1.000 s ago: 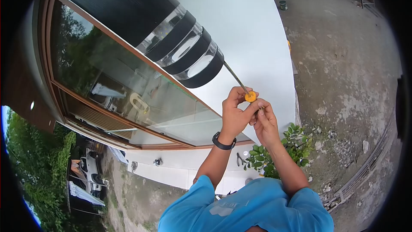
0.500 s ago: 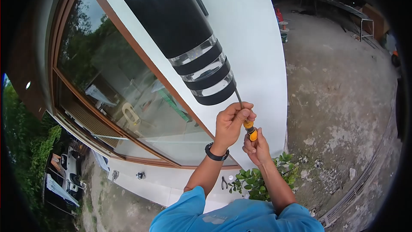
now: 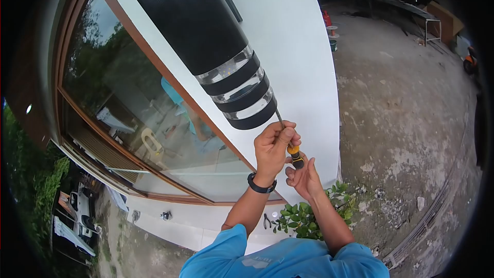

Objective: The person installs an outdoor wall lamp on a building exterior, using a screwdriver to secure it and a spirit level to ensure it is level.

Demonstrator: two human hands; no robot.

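Landmark: the black wall lamp (image 3: 206, 36), a ribbed cylinder on the white wall (image 3: 298, 56). The screwdriver (image 3: 292, 150) ran up to the lamp's lower end, shaft tip going in under the bottom cap, handle just below it. The left hand (image 3: 274, 149) had its grip wrapped shut around the shaft and upper handle, probably to steady the thin shaft and keep the tip seated. The right hand (image 3: 302, 177) sat directly under the handle butt, fingers loosely curled and apart, touching or nearly touching the end; looked like support from below, not a clamp.

Counts: one lamp, three clear rings on it, one screwdriver, two hands, one black wristband (image 3: 261, 184) on the left wrist. Below the lamp: one green shrub (image 3: 309, 216), one pair of pliers (image 3: 266, 220) on the pale ledge. Left of the lamp: one wood-framed window (image 3: 128, 113).
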